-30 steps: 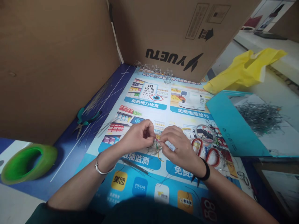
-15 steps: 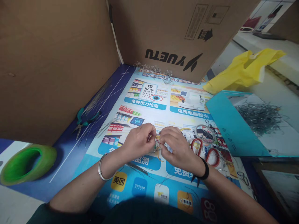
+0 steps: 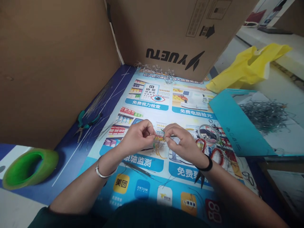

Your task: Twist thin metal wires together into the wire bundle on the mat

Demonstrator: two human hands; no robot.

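Note:
My left hand (image 3: 137,136) and my right hand (image 3: 180,141) meet over the printed poster mat (image 3: 152,101). Both pinch a small tangle of thin wire with coloured bits (image 3: 158,143) held just above the mat. The left wrist wears a silver bangle (image 3: 102,169), the right a black band (image 3: 206,164). Red-handled scissors (image 3: 215,153) lie just right of my right hand.
Cardboard panels (image 3: 52,63) wall the left and back. Teal pliers (image 3: 86,121) and loose straight wires lie at the left. A green tape roll (image 3: 27,167) sits at the near left. A teal sheet (image 3: 234,126), a heap of grey wire pieces (image 3: 266,115) and a yellow bag (image 3: 249,68) are on the right.
Both hands have lifted slightly and moved a little away from me with the wire tangle. My fingers have shifted on it.

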